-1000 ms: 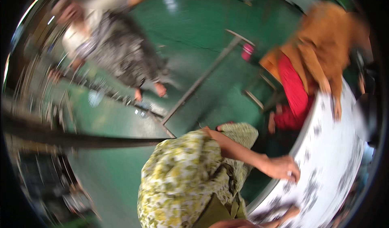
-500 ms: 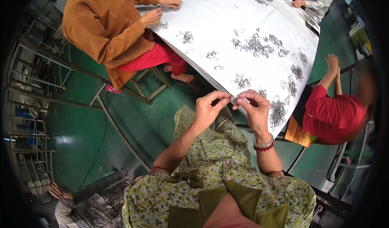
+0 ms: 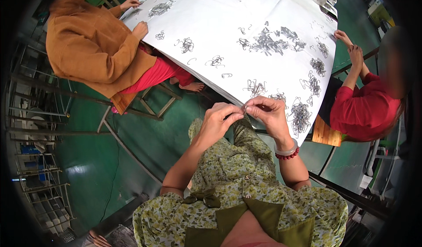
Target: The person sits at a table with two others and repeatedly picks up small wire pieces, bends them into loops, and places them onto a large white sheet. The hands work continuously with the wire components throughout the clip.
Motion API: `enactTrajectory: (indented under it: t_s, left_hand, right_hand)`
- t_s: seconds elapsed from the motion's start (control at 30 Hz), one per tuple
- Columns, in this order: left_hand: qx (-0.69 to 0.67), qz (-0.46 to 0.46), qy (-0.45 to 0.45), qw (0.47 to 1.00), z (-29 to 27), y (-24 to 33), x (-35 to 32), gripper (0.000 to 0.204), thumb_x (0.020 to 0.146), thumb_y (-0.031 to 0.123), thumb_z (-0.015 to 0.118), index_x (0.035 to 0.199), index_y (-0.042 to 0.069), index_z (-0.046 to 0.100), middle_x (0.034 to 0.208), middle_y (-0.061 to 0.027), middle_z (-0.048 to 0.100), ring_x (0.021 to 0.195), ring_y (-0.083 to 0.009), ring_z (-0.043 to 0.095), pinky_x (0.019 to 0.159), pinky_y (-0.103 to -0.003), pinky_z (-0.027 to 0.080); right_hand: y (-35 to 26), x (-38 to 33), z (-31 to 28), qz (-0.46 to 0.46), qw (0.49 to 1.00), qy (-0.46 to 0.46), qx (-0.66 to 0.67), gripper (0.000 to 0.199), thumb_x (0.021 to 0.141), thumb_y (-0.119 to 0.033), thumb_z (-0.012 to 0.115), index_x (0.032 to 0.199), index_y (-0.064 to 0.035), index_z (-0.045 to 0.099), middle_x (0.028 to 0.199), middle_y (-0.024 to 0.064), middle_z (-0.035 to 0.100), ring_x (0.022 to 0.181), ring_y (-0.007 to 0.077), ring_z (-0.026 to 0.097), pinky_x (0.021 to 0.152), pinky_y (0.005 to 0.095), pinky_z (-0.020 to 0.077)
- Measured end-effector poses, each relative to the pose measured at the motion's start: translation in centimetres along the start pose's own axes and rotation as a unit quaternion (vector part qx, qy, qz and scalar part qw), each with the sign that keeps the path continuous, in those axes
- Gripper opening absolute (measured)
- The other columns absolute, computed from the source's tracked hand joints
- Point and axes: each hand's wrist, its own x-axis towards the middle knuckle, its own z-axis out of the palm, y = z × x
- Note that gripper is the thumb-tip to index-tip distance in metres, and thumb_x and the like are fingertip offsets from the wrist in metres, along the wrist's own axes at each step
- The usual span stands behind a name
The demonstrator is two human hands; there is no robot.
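Note:
My left hand [image 3: 219, 120] and my right hand [image 3: 271, 116] meet at the near corner of the white-covered table [image 3: 202, 23]. Thumbs and forefingers of both are pinched together around a small dark piece [image 3: 244, 110], mostly hidden by the fingertips, so its kind does not show. A pale bangle and a red bead bracelet [image 3: 288, 155] circle my right wrist. Just right of that hand lies a heap of dark, thin, curled pieces [image 3: 300, 116]. Similar loose heaps [image 3: 255, 88] sit beyond my fingers.
Darker short pieces [image 3: 272, 42] are spread mid-table. At left, a person in a brown jacket [image 3: 92, 49] sits on a wooden stool [image 3: 154, 102] with hands at the table edge. A person in red [image 3: 362, 110] sits at right. Metal racks [image 3: 35, 132] line the far left.
The view has shifted, moving the table up and left. My hands stay pinched together. The person in red has lowered one hand toward the table edge; the brown-jacketed person's hands have moved apart.

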Motion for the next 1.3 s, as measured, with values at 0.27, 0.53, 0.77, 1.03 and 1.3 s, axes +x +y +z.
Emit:
enactTrajectory:
  t_s: [0.27, 0.53, 0.77, 1.03, 1.3]
  left_hand:
    - [-0.149, -0.091, -0.075, 0.982, -1.0, -3.5, 1.3, 0.029, 0.08, 0.002, 0.07, 0.108, 0.0, 0.064, 0.104, -0.0088, 0.067, 0.097, -0.0178, 0.063, 0.086, -0.032, 0.049]
    - [0.212, 0.092, 0.012, 0.973, 3.3, -12.1, 19.6, 0.012, 0.08, 0.011, 0.069, 0.09, 0.004, 0.073, 0.082, -0.0111, 0.06, 0.083, -0.0255, 0.057, 0.072, -0.037, 0.047]
    - [0.486, 0.136, -0.1, 0.858, 9.0, -17.1, 25.2, 0.008, 0.079, 0.01, 0.066, 0.084, 0.006, 0.072, 0.089, -0.0132, 0.059, 0.095, -0.0301, 0.055, 0.079, -0.039, 0.048]
    - [0.242, -0.069, -0.056, 0.966, 4.9, -15.0, 24.0, 0.013, 0.082, 0.015, 0.065, 0.089, 0.005, 0.07, 0.081, -0.0146, 0.067, 0.077, -0.0339, 0.064, 0.07, -0.044, 0.051]
    - [-0.242, -0.233, -0.028, 0.942, 2.9, -5.9, 12.8, 0.014, 0.09, 0.004, 0.061, 0.1, -0.005, 0.061, 0.086, -0.0088, 0.063, 0.073, -0.0139, 0.062, 0.063, -0.027, 0.056]
  right_hand:
    - [0.9, -0.6, 1.1, -0.023, 0.998, 0.022, -0.062, 0.008, 0.081, -0.001, 0.071, 0.089, 0.0005, 0.071, 0.083, 0.0078, 0.07, 0.076, 0.0116, 0.065, 0.067, 0.0245, 0.0521]
    - [1.6, -0.3, 1.2, -0.04, 0.991, -0.01, -0.13, 0.01, 0.08, 0.001, 0.072, 0.089, -0.001, 0.071, 0.08, 0.0084, 0.069, 0.07, 0.0145, 0.063, 0.063, 0.0267, 0.0488]
    - [1.9, -0.3, 0.1, -0.03, 0.991, -0.012, -0.132, 0.009, 0.082, -0.003, 0.07, 0.092, -0.0027, 0.07, 0.087, 0.0094, 0.069, 0.073, 0.0186, 0.066, 0.064, 0.0291, 0.0518]
    - [1.6, -1.6, -0.1, -0.03, 0.994, 0.022, -0.101, 0.011, 0.082, 0.001, 0.07, 0.092, -0.0015, 0.071, 0.089, 0.0083, 0.07, 0.073, 0.0147, 0.064, 0.065, 0.0268, 0.0502]
    - [3.9, -3.0, 0.3, -0.025, 0.996, 0.067, -0.06, 0.015, 0.084, 0.005, 0.065, 0.099, 0.0034, 0.069, 0.092, 0.0068, 0.07, 0.079, 0.0082, 0.063, 0.072, 0.0223, 0.0513]
